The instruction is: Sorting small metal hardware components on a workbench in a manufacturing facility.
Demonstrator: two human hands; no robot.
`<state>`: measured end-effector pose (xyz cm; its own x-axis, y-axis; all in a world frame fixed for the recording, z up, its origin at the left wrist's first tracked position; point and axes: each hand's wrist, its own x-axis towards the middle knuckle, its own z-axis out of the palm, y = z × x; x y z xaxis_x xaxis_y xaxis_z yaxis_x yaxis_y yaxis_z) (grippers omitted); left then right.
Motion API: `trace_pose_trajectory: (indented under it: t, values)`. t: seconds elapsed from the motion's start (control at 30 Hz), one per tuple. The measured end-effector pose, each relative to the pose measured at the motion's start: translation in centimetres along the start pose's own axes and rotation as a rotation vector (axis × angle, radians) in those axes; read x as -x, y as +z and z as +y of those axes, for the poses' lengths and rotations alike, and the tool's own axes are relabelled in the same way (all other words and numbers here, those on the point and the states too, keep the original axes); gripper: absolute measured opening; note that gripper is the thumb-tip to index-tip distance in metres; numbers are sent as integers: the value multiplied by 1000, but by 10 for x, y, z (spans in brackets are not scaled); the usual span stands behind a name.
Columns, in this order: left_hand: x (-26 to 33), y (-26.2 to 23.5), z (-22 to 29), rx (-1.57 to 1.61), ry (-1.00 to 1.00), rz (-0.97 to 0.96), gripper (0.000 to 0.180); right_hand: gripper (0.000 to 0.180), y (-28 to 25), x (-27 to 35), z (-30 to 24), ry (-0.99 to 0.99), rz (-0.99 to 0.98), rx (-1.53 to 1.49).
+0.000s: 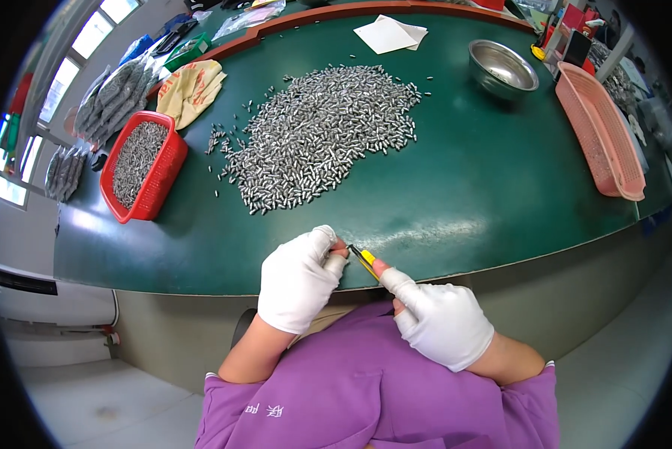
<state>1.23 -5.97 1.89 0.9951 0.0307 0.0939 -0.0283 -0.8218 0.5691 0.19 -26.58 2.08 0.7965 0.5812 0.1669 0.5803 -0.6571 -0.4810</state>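
Note:
Both my hands wear white gloves with bare fingertips and meet just above the table's near edge. My right hand [442, 320] is closed round a slim yellow hand tool [367, 258] with a dark narrow tip. That tip points up and left, to the fingertips of my left hand [300, 278]. The left thumb and fingers are pinched together; whatever they hold is too small and hidden to make out. Beyond my hands, a large heap of small silvery metal cylinders [324, 127] is spread over the green table [485, 187], with several loose ones around its border.
On the left, a red plastic basket [156, 179] holds more small metal pieces, beside a yellow cloth bag [191, 91] and grey gloves [119, 101]. White paper [390, 34] lies at the back. At right stand a steel bowl [503, 69] and a pink basket [599, 135].

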Motion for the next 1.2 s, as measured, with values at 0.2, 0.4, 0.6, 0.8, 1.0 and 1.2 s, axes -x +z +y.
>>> trace_pose_trajectory:
  t: [0.2,0.4,0.6,0.8,1.0,1.2]
  values:
    - [-1,-2,-5,58,-18,-32,9,51,-16,-12,0,0,-114,-27]
    - [1,-3,-5,78,-16,-47,9,54,-6,-5,-4,44,-90,-61]
    - [-2,4,-10,115,-19,-51,9,52,-4,-7,3,20,-71,-92]
    - [-2,-5,-2,73,-22,-64,10,50,-20,-14,-2,-21,-143,20]
    - [-2,-2,-6,158,-39,-23,6,52,-16,-11,15,22,96,54]
    - [-11,-19,-26,885,-294,-84,13,47,-41,-29,83,221,366,524]
